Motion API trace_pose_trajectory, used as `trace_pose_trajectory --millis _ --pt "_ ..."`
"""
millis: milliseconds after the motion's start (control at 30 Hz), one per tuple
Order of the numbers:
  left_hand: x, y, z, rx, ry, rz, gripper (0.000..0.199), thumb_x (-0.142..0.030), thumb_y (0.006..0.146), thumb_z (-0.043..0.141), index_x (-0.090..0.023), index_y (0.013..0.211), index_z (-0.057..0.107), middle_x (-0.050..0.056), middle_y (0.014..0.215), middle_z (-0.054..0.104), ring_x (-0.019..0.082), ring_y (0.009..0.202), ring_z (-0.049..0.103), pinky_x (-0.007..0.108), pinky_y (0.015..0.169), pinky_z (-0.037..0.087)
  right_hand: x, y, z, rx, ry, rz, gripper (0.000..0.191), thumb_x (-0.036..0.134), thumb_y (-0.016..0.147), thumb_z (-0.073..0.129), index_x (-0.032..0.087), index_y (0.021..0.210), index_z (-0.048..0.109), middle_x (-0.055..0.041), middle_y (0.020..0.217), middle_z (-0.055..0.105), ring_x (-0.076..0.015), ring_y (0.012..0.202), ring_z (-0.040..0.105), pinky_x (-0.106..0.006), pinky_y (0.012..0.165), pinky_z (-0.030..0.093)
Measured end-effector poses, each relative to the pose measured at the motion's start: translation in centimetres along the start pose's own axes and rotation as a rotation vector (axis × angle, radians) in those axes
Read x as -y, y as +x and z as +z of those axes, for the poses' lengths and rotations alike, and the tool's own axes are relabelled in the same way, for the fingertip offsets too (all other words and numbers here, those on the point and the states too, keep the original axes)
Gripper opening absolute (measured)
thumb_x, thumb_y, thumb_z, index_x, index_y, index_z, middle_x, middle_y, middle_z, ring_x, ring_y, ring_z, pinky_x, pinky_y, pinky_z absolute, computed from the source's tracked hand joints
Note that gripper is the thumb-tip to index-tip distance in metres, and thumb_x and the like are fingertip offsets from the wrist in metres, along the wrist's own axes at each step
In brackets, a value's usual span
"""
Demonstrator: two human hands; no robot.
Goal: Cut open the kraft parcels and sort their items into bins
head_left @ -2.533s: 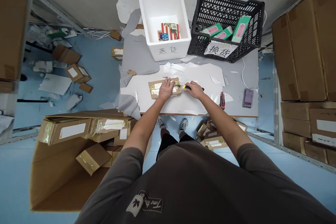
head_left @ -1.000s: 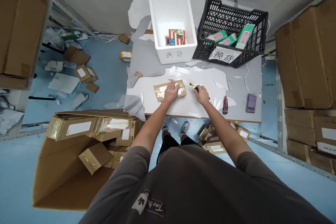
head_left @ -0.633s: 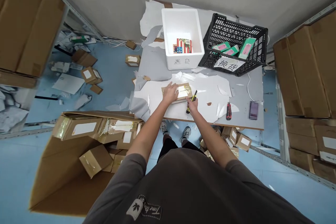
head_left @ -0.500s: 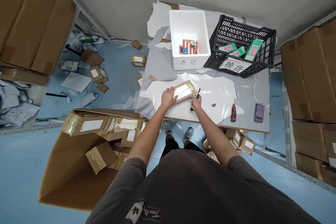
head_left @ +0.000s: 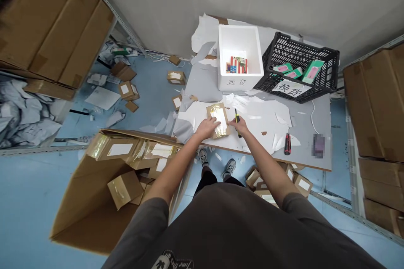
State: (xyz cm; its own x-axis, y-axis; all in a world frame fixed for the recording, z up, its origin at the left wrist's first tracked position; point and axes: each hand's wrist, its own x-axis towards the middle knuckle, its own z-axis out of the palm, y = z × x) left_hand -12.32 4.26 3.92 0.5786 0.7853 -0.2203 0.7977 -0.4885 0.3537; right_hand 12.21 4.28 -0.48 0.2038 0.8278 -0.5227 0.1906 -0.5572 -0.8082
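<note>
A small cardboard box with clear tape and a white label lies on the paper-covered table. My left hand grips its left edge, fingers over the label side. Just right of the box, my right hand is closed round a yellow and black box cutter, which points away from me. Whether the right fingertips touch the box I cannot tell. A red and black box cutter lies farther right on the table.
Behind the box stand a white foam box with printed packets and a black plastic crate with green and pink boxes. A large open carton of parcels is at my left. Paper scraps litter the table. Shelves flank both sides.
The small box has turned, from lying slantwise to standing nearly lengthwise away from me. My left hand has moved lower along its left side. The camera view has shifted slightly.
</note>
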Motion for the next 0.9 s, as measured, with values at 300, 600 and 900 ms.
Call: trace_pose_trajectory --millis 300,600,900 --pt "0.0 5.7 0.1 0.170 0.087 0.260 0.040 -0.027 0.075 0.090 -0.027 0.114 0.079 0.018 0.127 0.069 0.041 0.133 0.056 0.053 0.114 0.042 -0.6 1.4 0.8 -0.117 -0.187 0.026 0.061 0.049 0.054 0.099 0.027 0.084 0.050 0.0049 0.079 0.066 -0.0182 0.077 0.062 -0.031 0.074 0.053" --pt "-4.3 5.5 2.2 -0.058 -0.001 -0.005 0.068 -0.024 0.076 0.092 -0.017 0.139 0.066 0.021 0.161 0.057 0.039 0.154 0.051 0.050 0.128 0.038 0.7 0.2 -4.7 0.028 -0.167 0.017 0.045 0.070 0.101 0.065 0.025 0.099 0.061 0.0032 0.063 0.061 -0.0180 0.054 0.065 -0.027 0.058 0.053" --pt "-4.5 5.9 2.8 0.021 -0.025 -0.063 0.094 -0.021 0.075 0.092 -0.008 0.159 0.053 0.027 0.167 0.053 0.040 0.164 0.042 0.049 0.133 0.034 1.2 -1.6 -8.3 0.489 -0.639 -0.134 0.042 0.060 0.110 0.058 0.023 0.090 0.058 0.0025 0.070 0.068 -0.0145 0.059 0.064 -0.023 0.068 0.050"
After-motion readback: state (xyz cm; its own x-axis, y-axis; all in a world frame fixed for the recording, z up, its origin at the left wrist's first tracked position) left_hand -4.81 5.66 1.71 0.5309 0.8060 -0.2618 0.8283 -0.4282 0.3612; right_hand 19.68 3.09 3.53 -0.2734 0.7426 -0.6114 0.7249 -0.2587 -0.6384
